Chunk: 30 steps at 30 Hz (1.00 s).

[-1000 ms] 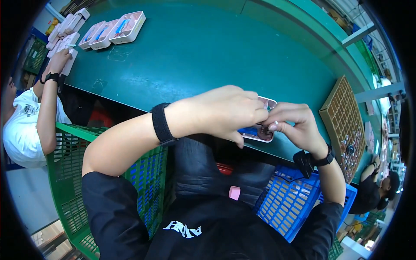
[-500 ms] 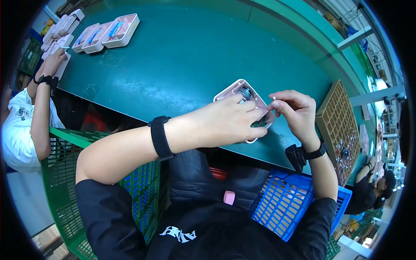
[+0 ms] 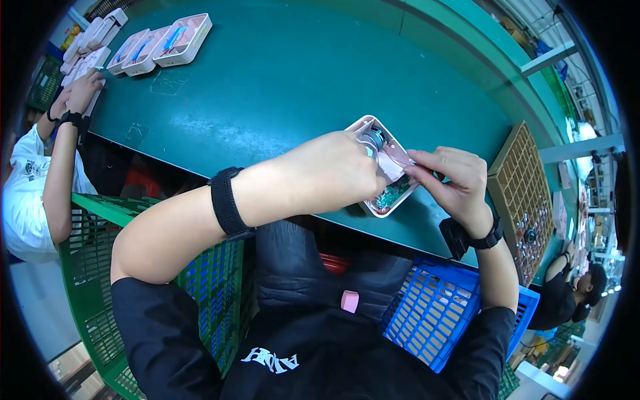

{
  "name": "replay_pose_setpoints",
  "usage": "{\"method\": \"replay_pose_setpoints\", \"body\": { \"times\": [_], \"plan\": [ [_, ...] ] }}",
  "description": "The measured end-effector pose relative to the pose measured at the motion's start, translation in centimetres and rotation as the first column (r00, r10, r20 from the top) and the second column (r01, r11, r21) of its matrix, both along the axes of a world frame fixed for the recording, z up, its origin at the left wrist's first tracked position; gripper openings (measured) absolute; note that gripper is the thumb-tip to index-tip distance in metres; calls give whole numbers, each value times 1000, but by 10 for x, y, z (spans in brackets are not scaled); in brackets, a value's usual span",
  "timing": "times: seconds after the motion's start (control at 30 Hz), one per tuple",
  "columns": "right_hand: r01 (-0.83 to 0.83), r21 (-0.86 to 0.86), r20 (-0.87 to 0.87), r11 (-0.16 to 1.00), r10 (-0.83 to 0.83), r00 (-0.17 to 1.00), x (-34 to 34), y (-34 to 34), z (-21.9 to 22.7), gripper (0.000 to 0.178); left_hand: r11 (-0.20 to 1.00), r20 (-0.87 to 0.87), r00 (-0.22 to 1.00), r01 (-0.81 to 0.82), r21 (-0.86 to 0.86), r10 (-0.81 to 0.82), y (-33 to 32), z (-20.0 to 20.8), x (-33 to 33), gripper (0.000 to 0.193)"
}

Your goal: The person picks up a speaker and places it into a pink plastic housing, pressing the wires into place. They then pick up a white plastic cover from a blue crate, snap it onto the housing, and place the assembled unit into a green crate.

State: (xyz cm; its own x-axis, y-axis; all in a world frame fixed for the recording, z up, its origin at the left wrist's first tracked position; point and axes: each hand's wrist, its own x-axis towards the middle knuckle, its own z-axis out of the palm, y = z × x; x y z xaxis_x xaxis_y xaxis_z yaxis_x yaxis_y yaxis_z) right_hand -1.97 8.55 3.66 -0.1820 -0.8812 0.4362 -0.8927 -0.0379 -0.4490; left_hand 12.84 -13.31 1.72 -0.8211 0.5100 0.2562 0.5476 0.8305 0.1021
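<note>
While both hands grip a pink casing [image 3: 381, 175], green table [image 3: 280, 87] spans the workshop.

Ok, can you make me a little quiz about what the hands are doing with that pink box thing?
1. True or false: both hands touch the open pink case.
2. What lies inside the case's lower end? A) a green circuit board B) a banana C) a pencil
3. Fill in: the wooden tray of small compartments stands to the person's ____ side.

Key
1. True: the left hand grips it from the left and the right hand pinches its right edge.
2. A: the green circuit board shows at the lower end.
3. Right, on the green table.
</note>
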Motion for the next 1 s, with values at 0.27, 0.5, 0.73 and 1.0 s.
{"method": "replay_pose_setpoints", "body": {
  "times": [0.27, 0.5, 0.73, 1.0],
  "plan": [
    [-323, 257, -54, 911, 348, 936, -6, -23, 24, 25, 979, 265, 963, -8, 201, -47, -18, 13, 0, 11],
    [-368, 463, -187, 807, 494, 849, 0, -46, 36, 20, 973, 247, 967, 7, 232, -66, -18, 10, 0, 10],
    [-360, 590, -258, 723, 591, 764, 2, -54, 35, 15, 975, 215, 973, 30, 219, -78, -17, 3, -2, 8],
    [-393, 651, -233, 649, 663, 711, 1, -60, 39, 11, 972, 209, 975, 30, 233, -81, -16, 0, -2, 6]
  ]
}}
